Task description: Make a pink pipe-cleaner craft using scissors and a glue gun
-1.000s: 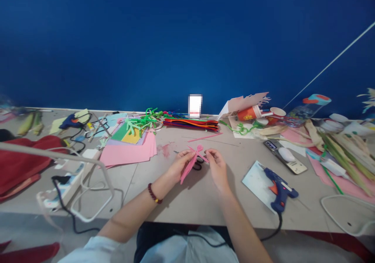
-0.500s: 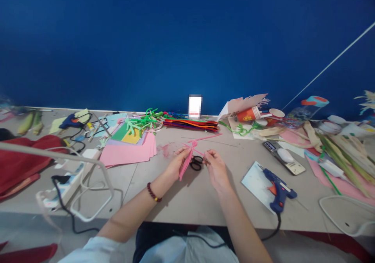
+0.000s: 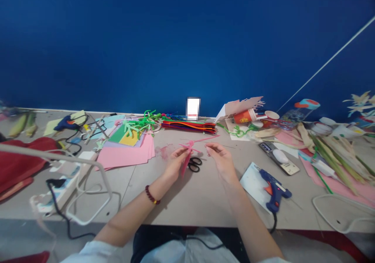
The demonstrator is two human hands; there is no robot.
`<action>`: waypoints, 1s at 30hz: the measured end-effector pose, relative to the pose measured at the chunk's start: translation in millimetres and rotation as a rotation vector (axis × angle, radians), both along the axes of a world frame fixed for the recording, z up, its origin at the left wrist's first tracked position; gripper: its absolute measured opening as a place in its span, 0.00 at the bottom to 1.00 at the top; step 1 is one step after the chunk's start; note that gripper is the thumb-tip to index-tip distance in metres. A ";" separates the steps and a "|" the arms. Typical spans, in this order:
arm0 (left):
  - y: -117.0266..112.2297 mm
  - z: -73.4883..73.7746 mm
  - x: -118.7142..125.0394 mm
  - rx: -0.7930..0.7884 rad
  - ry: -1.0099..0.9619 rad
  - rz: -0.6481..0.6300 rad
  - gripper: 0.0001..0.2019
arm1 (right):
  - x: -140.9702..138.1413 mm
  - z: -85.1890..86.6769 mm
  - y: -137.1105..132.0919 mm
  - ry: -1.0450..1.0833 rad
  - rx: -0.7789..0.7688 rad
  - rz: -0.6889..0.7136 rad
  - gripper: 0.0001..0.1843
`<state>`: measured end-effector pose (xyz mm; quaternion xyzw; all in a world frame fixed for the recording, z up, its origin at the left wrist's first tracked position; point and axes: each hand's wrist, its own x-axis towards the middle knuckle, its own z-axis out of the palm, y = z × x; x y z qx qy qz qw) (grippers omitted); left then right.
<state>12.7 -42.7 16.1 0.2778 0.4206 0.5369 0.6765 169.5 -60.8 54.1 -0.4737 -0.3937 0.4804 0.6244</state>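
My left hand (image 3: pixel 176 163) pinches a bundle of pink pipe cleaners (image 3: pixel 186 160) twisted into a small figure, held just above the grey table (image 3: pixel 187 200). A little to the right hovers my right hand (image 3: pixel 222 159), its fingers curled and pinched close to a thin pink end of the figure; whether it touches is unclear. Black-handled scissors (image 3: pixel 194 164) lie on the table between both hands. A red bead bracelet (image 3: pixel 152 195) circles my left wrist.
Stacked coloured paper (image 3: pixel 129 152) and green pipe cleaners (image 3: pixel 140 123) lie at left, a pile of pipe cleaners (image 3: pixel 191 125) at the back. A blue glue gun (image 3: pixel 274 185) rests on a card at right, near a phone (image 3: pixel 278 157). A power strip (image 3: pixel 63 179) and cords sit left.
Both hands moved slightly away from me and up. My right hand drew apart from the pink figure to the right, uncovering the scissors. The view shifted a little.
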 end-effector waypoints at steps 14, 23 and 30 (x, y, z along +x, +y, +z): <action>0.7 -1.6 1.7 0.024 -0.032 0.003 0.16 | 0.7 -29.6 17.9 -0.017 0.027 -0.072 0.14; -0.2 2.8 3.5 -0.002 -0.047 0.000 0.16 | -9.1 -29.2 10.6 0.012 -0.034 0.079 0.12; -0.3 2.9 4.5 -0.002 -0.053 -0.025 0.17 | -10.8 -31.2 9.7 0.005 -0.006 0.056 0.16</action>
